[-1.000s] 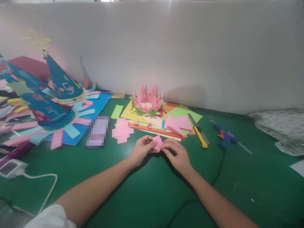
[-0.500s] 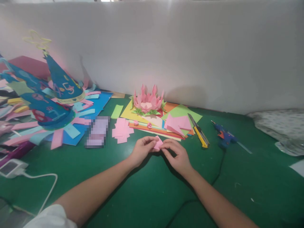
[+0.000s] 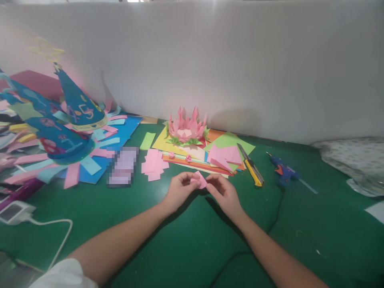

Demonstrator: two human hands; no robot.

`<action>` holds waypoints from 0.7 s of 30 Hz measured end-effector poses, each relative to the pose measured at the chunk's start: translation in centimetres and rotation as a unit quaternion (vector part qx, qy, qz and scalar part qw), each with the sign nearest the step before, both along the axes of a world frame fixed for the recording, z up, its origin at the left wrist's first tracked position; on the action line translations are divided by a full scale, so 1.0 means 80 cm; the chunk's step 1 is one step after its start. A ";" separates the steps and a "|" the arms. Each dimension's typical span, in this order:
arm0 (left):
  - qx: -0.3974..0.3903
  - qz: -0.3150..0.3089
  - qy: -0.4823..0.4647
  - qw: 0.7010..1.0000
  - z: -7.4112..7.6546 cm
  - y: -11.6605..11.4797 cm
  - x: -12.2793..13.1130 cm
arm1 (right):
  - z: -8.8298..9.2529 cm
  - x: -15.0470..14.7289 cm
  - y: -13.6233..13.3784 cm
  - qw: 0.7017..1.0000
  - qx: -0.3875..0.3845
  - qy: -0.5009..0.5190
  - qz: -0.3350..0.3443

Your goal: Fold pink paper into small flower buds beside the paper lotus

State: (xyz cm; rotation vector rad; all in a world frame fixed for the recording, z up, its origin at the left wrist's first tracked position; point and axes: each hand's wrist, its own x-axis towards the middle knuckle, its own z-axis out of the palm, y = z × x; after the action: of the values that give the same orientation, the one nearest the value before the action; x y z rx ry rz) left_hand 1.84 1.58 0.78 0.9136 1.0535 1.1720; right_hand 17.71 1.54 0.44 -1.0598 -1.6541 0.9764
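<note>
Between my two hands, a small piece of pink paper (image 3: 200, 180) is held just above the green table. My left hand (image 3: 179, 191) pinches its left side, the thumb lying over it. At the right corner, the thumb and fingertips of my right hand (image 3: 223, 195) are closed on the paper. Beyond my hands stands a pink paper lotus (image 3: 187, 127) with green leaves, on a pile of coloured sheets. Two small pink paper roses, one of them a curled rose (image 3: 188, 159), lie in front of it. Loose pink rectangles (image 3: 153, 163) lie left of my hands.
A yellow utility knife (image 3: 252, 168) and a blue glue gun (image 3: 283, 170) with a trailing cord lie on the right. Blue party hats (image 3: 79, 100) with paper fringes fill the left, beside a pixelated rectangle (image 3: 123, 167). A white wall (image 3: 255, 60) closes the back.
The pink paper has turned slightly in my fingers. My right thumb has come up to the paper's right corner, and the right fingers have curled in.
</note>
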 end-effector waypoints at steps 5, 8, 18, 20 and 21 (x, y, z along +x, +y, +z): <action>0.019 -0.026 -0.017 0.999 -0.002 -0.001 0.001 | 0.002 -0.001 0.001 0.998 0.004 -0.066 -0.015; -0.001 -0.024 -0.025 0.999 -0.002 -0.001 0.002 | 0.002 -0.001 0.001 0.997 0.015 -0.073 -0.022; -0.005 -0.023 -0.024 0.999 -0.003 -0.001 0.000 | 0.000 -0.001 0.003 0.999 -0.018 -0.043 -0.013; -0.002 -0.025 -0.023 0.999 -0.004 -0.001 0.000 | 0.001 -0.001 0.002 0.999 -0.013 -0.048 -0.010; -0.001 -0.026 -0.022 0.999 -0.004 -0.001 0.000 | 0.001 0.000 0.002 0.999 -0.006 -0.051 -0.010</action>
State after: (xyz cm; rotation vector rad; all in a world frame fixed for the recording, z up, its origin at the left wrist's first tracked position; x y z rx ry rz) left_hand 1.86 1.53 0.45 0.9039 0.9896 1.1424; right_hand 17.68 1.70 0.50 -1.1499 -1.7179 0.9339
